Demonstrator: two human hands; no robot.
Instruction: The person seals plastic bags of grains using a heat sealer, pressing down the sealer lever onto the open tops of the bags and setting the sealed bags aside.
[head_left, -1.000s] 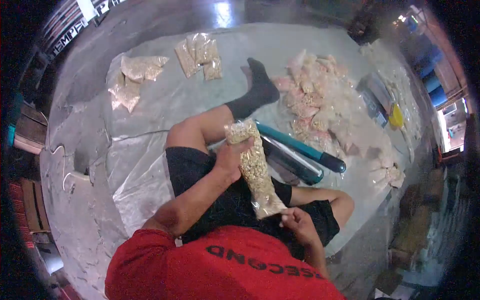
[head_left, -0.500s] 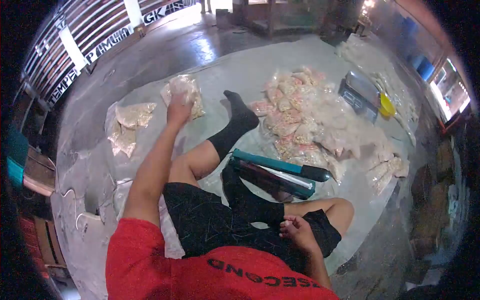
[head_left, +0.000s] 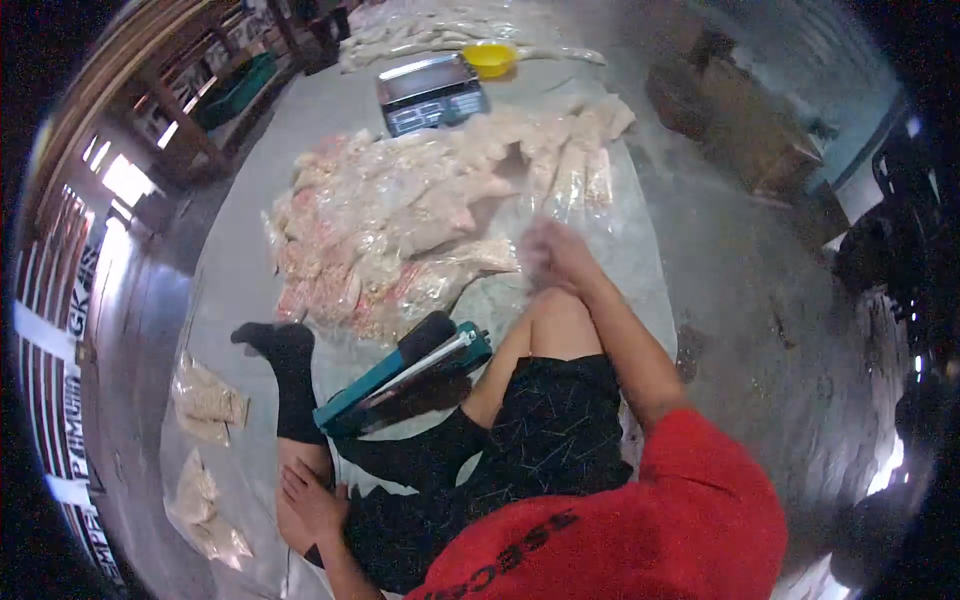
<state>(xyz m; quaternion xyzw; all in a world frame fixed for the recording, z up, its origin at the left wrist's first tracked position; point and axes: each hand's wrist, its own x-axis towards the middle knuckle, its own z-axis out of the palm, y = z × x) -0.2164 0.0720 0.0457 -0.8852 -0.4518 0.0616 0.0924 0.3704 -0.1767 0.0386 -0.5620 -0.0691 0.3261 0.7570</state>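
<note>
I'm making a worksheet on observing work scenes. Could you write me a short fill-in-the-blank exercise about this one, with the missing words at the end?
1. Of the person's two hands, the blurred hand near the pile of filled bags is the ____ one.
2. Of the person's two legs, the left hand rests on the ____ one.
3. The bowl beside the scale is coloured ____.
4. The person's shirt is coloured ____.

Missing words: right; left; yellow; red.
</note>
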